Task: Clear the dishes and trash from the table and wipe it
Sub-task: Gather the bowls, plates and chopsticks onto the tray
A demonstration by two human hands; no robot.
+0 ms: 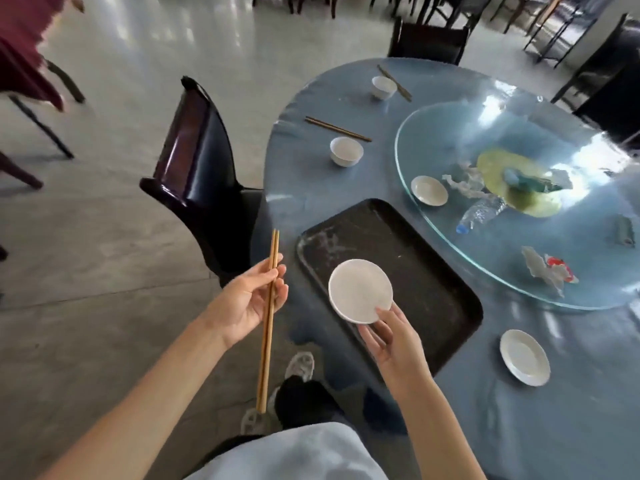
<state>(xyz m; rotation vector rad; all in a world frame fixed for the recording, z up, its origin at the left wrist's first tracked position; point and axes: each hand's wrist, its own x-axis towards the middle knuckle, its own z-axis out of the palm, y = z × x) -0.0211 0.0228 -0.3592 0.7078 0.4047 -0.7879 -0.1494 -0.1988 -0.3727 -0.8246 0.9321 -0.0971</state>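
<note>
My left hand (247,301) grips a pair of wooden chopsticks (268,327) upright, off the table's left edge. My right hand (393,339) holds a small white bowl (360,291) by its near rim, over the black tray (415,261) on the round blue table (571,427). Two white bowls (346,151) (383,87) stand on the far left of the table, each beside a pair of chopsticks (337,128) (394,83). One white saucer (524,357) lies near my right; another saucer (429,190) sits on the glass turntable (450,244).
The turntable carries a plastic bottle (479,213), crumpled wrappers (549,271), tissue and a yellow-green cloth (512,181). A dark chair (194,161) stands at the table's left edge; more chairs ring the far side. Grey floor lies to the left.
</note>
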